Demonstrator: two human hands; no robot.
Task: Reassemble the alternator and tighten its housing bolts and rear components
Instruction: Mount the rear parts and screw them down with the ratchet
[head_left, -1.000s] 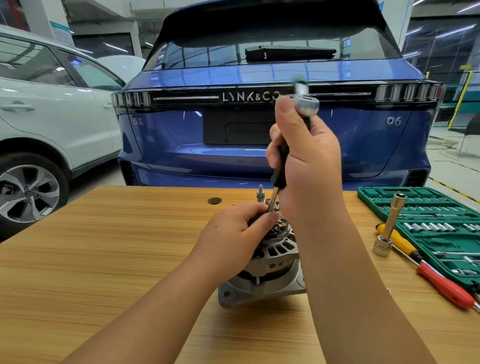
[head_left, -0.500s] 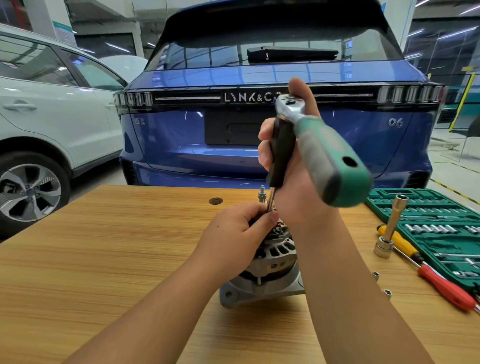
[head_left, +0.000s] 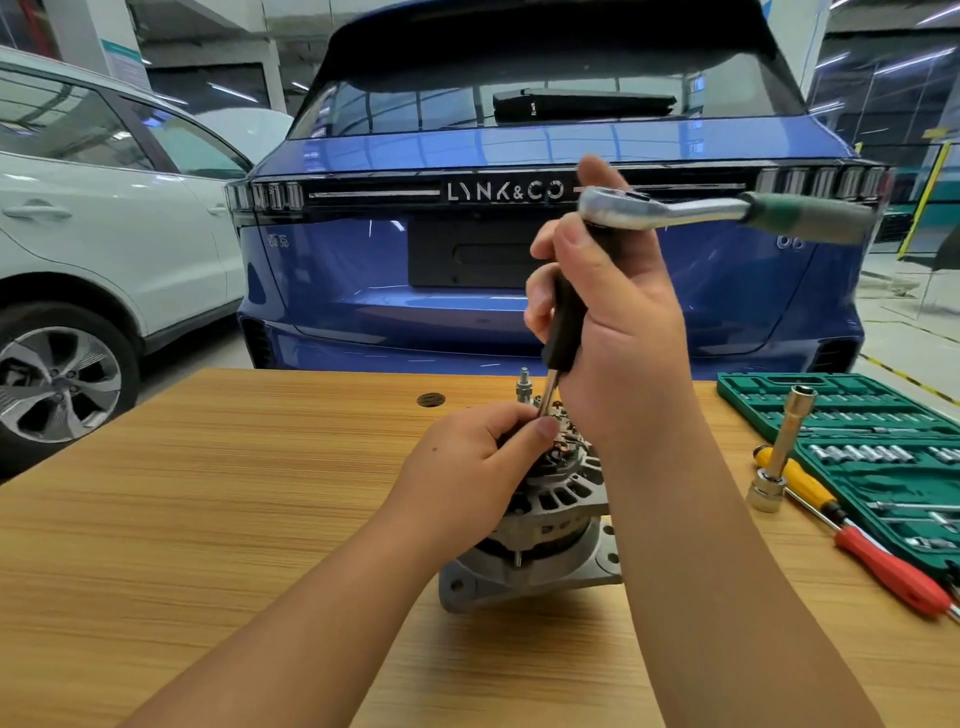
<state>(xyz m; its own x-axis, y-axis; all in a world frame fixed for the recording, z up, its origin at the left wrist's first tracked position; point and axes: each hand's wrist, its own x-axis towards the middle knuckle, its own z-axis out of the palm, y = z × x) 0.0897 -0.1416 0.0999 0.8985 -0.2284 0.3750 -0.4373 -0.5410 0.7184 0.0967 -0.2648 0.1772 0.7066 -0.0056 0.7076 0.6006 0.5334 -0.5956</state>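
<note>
The alternator (head_left: 545, 525) stands on the wooden desk (head_left: 208, 519) right in front of me, rear end up, its mounting ears resting on the wood. My left hand (head_left: 467, 473) sits on top of it, thumb and fingers pinched together around the lower metal tip of the extension shaft where it meets the rear components. My right hand (head_left: 613, 312) is raised above, fingers wrapped tight around the black handle of the extension driver (head_left: 563, 322), which runs slightly tilted down to the alternator. On top of that handle sits the ratchet wrench (head_left: 675, 208); its chrome head lies against my thumb and its green grip points off to the right, blurred.

A threaded stud (head_left: 523, 383) pokes up just behind my left hand. To the right, well apart from the alternator, a long socket (head_left: 779, 452) leans on a yellow-handled screwdriver (head_left: 800, 483), with a red-handled screwdriver (head_left: 893, 571) nearer me and the open green socket set case (head_left: 857, 415) beside them. Beyond the desk stand a blue Lynk & Co car (head_left: 363, 270) and a white car (head_left: 104, 218).
</note>
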